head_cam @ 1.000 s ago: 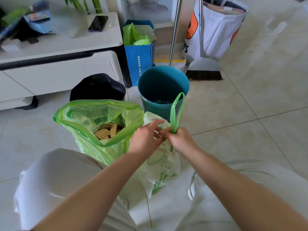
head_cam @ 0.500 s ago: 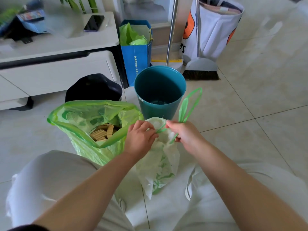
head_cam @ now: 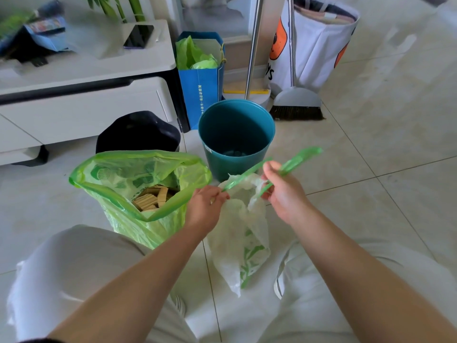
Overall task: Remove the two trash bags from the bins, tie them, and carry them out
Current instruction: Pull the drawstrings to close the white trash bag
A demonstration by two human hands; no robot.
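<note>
Okay, you're mid-tie on the white trash bag (head_cam: 237,243), low between your knees, just in front of the teal bin (head_cam: 235,134). Your left hand (head_cam: 205,206) pinches the gathered neck, fingers curled on it. Your right hand (head_cam: 284,191) grips the green drawstring (head_cam: 296,159), fingers closed round it. Key relation: the drawstring's long axis runs diagonally, low-left at the neck to high-right past your right hand, with the loop end sticking out beyond it. The right hand is nearer the free loop; the left is the anchor. Likely next step: bring the loop back toward the left and knot it. The green trash bag (head_cam: 138,184) stands open and untied just beside your left hand, with the black bin (head_cam: 138,129) behind it.
</note>
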